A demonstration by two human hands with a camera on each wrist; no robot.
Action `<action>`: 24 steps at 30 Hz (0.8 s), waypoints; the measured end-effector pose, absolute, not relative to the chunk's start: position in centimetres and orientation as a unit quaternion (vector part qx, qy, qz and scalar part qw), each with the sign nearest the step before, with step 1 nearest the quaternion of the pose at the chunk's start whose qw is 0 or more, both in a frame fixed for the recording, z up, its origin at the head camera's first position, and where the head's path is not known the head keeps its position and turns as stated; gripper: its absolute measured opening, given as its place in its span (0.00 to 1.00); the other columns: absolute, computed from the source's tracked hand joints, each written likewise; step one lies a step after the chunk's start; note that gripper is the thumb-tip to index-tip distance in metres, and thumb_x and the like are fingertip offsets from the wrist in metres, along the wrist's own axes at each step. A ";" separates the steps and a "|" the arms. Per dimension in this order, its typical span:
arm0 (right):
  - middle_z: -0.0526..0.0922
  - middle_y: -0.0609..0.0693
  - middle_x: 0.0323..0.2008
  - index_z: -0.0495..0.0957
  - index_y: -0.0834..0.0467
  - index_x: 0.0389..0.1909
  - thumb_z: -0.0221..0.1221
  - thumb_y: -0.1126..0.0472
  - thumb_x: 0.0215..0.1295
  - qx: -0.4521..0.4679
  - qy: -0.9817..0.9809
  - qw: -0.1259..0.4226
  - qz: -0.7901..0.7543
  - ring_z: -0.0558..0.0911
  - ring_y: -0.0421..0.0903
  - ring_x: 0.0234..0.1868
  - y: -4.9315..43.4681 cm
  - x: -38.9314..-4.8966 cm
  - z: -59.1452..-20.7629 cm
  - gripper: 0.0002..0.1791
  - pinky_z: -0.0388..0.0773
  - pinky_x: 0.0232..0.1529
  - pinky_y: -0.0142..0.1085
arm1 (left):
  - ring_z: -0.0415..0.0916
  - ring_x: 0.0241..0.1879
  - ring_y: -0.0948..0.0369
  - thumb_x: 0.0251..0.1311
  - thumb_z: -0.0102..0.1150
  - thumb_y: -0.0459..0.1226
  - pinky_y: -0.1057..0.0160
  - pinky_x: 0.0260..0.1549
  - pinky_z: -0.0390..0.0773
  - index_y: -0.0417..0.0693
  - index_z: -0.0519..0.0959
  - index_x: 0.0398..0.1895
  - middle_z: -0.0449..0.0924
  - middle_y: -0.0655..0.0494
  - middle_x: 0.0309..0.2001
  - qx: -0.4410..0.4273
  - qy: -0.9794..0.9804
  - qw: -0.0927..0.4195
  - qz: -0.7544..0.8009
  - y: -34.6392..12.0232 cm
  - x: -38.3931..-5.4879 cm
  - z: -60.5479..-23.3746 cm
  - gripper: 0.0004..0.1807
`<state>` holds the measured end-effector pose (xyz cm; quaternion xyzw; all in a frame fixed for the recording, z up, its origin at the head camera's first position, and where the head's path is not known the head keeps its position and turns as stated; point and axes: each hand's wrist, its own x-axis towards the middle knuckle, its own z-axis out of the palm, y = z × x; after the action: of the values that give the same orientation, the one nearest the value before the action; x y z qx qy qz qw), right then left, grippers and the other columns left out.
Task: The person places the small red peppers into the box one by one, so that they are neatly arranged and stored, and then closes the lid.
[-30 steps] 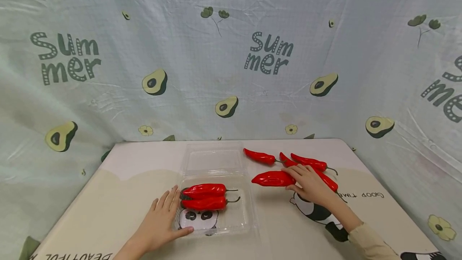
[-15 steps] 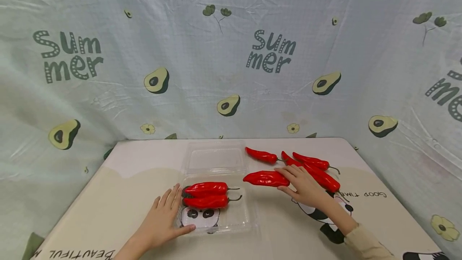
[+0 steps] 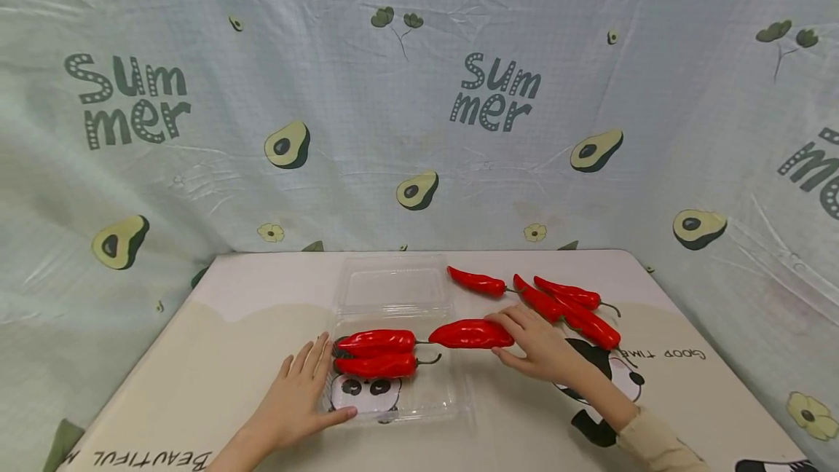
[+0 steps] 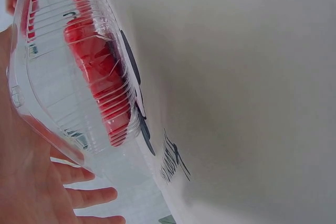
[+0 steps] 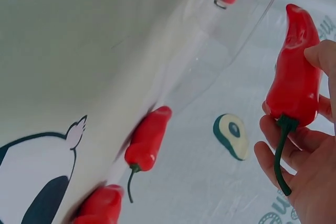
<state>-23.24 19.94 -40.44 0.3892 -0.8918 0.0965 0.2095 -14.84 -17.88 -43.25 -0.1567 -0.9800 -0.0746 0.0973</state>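
Observation:
My right hand (image 3: 534, 344) pinches a glossy red chili pepper (image 3: 465, 333) near its stem end. The right wrist view shows thumb and fingers on either side of this pepper (image 5: 296, 77), its green stem hanging free. In the head view its tip overlaps the right edge of an open clear plastic clamshell box (image 3: 429, 399). Two more red chili peppers (image 3: 376, 366) lie side by side inside the box. My left hand (image 3: 295, 392), fingers straight and spread, rests against the box's left side. In the left wrist view, ribbed plastic (image 4: 50, 103) sits in front of the palm.
The box's lid (image 3: 393, 290) lies folded back behind its base. At the back right are several loose red chili peppers, one apart (image 3: 478, 282) and others bunched (image 3: 590, 326). A printed curtain (image 3: 354, 108) encloses the light, cartoon-patterned tabletop (image 3: 262, 297).
My right hand has carried the chili pepper leftward, away from the loose peppers to the box's right edge. My left hand stays at the box's left side.

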 end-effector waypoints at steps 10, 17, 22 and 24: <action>0.75 0.43 0.43 0.70 0.50 0.51 0.63 0.54 0.46 0.424 -0.874 0.214 0.099 0.71 0.38 0.45 18.8 -22.6 -40.3 0.28 0.76 0.42 0.33 | 0.56 0.62 0.42 0.41 0.49 0.70 0.38 0.55 0.59 0.35 0.59 0.63 0.55 0.42 0.66 -0.154 -0.981 0.093 -0.075 -17.9 -14.9 -43.3 0.55; 0.75 0.42 0.45 0.69 0.51 0.52 0.62 0.55 0.47 0.433 -0.872 0.195 0.115 0.71 0.37 0.45 18.1 -22.0 -40.2 0.28 0.77 0.42 0.32 | 0.56 0.63 0.42 0.41 0.49 0.69 0.38 0.55 0.59 0.35 0.59 0.63 0.55 0.42 0.66 -0.154 -0.981 0.091 -0.074 -17.8 -15.0 -43.3 0.55; 0.75 0.43 0.45 0.69 0.51 0.53 0.62 0.55 0.48 0.442 -0.867 0.197 0.117 0.72 0.37 0.45 17.6 -21.8 -40.3 0.27 0.77 0.42 0.31 | 0.57 0.62 0.42 0.41 0.50 0.69 0.39 0.56 0.59 0.35 0.59 0.63 0.56 0.41 0.66 -0.154 -0.981 0.097 -0.073 -17.8 -14.9 -43.3 0.55; 0.75 0.43 0.45 0.70 0.51 0.53 0.62 0.55 0.48 0.445 -0.866 0.197 0.116 0.73 0.37 0.45 17.4 -21.7 -40.4 0.27 0.77 0.42 0.32 | 0.57 0.62 0.42 0.40 0.50 0.69 0.39 0.56 0.59 0.35 0.59 0.63 0.56 0.41 0.66 -0.156 -0.980 0.103 -0.073 -17.8 -14.9 -43.3 0.56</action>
<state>-21.73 17.43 -40.36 0.4449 -0.8659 0.1160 0.1973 -14.91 -17.81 -43.28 -0.1558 -0.9797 -0.0725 0.1028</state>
